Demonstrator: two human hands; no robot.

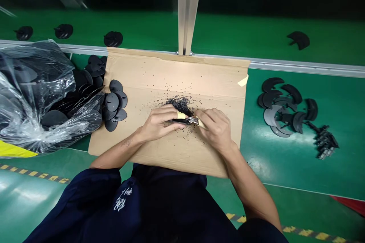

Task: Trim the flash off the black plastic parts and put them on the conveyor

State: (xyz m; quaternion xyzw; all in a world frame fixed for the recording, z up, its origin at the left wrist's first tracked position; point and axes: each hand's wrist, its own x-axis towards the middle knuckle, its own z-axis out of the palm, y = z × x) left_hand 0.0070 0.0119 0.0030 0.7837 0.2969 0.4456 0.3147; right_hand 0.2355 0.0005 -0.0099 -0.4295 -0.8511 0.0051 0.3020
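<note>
The green worktop [285, 167] is partly covered by a cardboard sheet [216, 78], across whose middle black crumbs [179, 103] are heaped and scattered. At its left side, black discs [111, 101] are overlapped, near a clear plastic bag [28, 121] filled with dark pieces. To the right, curved black pieces [270, 114] and a small pile of black parts [325, 142] are laid. The worktop is crossed by a metal rail [308, 66], at which a pale post [188, 11] is stood; the floor below is marked with striped tape [305, 232]. Just above the crumbs' near edge, a dark flat piece [179, 120] is pinched between the left hand's [159, 121] thumb and fingers. A pliers-like tool [193, 120] is gripped in the curled right hand [215, 127], its metal head brought against the piece. Both forearms are angled inward
</note>
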